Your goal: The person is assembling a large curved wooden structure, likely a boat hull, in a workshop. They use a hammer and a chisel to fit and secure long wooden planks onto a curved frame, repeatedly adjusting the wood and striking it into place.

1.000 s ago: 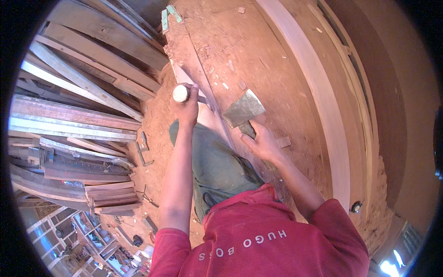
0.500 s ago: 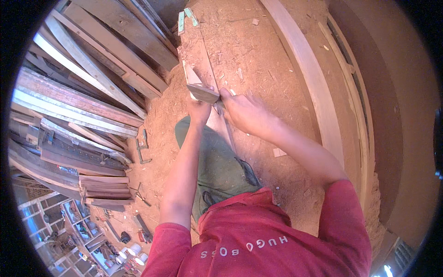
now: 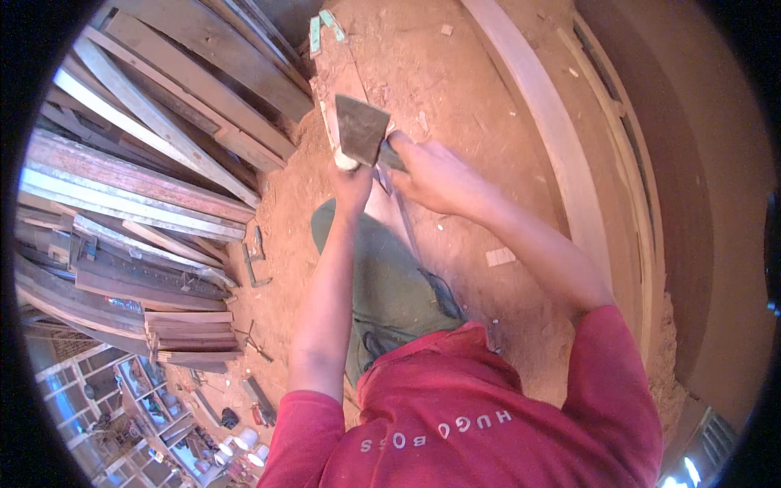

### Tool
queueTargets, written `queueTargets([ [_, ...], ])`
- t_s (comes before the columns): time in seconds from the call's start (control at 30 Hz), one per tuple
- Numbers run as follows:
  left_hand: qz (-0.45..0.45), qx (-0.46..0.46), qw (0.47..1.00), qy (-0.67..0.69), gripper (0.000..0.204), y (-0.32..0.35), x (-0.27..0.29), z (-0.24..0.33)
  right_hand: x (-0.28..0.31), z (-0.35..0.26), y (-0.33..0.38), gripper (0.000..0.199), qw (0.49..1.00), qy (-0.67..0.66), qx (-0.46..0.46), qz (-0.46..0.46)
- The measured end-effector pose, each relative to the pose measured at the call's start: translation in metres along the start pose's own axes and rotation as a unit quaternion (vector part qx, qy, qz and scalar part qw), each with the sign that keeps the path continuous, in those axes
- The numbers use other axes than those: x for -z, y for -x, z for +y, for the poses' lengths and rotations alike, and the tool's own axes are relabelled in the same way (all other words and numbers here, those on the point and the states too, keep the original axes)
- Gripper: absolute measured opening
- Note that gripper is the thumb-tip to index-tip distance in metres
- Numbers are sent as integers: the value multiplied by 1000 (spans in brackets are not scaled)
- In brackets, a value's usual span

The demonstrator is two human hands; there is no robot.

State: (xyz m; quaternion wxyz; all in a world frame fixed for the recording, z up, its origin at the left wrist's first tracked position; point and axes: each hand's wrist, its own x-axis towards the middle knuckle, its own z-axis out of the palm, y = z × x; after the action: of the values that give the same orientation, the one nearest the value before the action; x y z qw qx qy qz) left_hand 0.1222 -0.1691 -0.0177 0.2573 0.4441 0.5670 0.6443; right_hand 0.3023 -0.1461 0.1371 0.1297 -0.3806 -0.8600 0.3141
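Note:
My right hand [image 3: 427, 171] is wrapped round the dark handle of a hatchet-like tool with a broad grey blade [image 3: 362, 126]. The blade's flat face shows, and it hangs over my left hand [image 3: 352, 191]. That hand is closed around a pale piece of wood [image 3: 346, 163], whose whitish end sticks out at the fingers; the rest is partly hidden behind the blade. A long wooden board [image 3: 390, 218] runs away from me along the ground beside my green-trousered leg [image 3: 382, 276].
Stacked planks [image 3: 146, 171] fill the left side. A dark metal clamp [image 3: 255, 256] lies on the sawdust-covered ground. A long curved plank [image 3: 553, 122] runs along the right, near a brown wall [image 3: 708, 203]. Green-painted pieces [image 3: 316, 34] lie far ahead. Shelves with tools [image 3: 163, 415] stand lower left.
The blade has lifted and turned, so its broad face shows where it was seen nearly edge-on. My right hand has tilted up with it; my left hand stays about in place.

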Motion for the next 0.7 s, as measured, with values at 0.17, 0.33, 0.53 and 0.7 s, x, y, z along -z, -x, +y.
queueTargets([
  [0.17,17,74,997,29,19,5,4,-10,-17,-8,16,42,990,-49,52,118],
  [0.33,2,20,999,-44,23,2,-1,-18,-18,11,-3,46,999,12,-30,-41],
  [0.53,204,159,956,139,11,-11,38,-47,-68,58,30,40,988,-95,-15,125],
  [0.7,415,263,791,365,17,-16,74,-71,-126,100,75,35,954,-225,-191,47],
])
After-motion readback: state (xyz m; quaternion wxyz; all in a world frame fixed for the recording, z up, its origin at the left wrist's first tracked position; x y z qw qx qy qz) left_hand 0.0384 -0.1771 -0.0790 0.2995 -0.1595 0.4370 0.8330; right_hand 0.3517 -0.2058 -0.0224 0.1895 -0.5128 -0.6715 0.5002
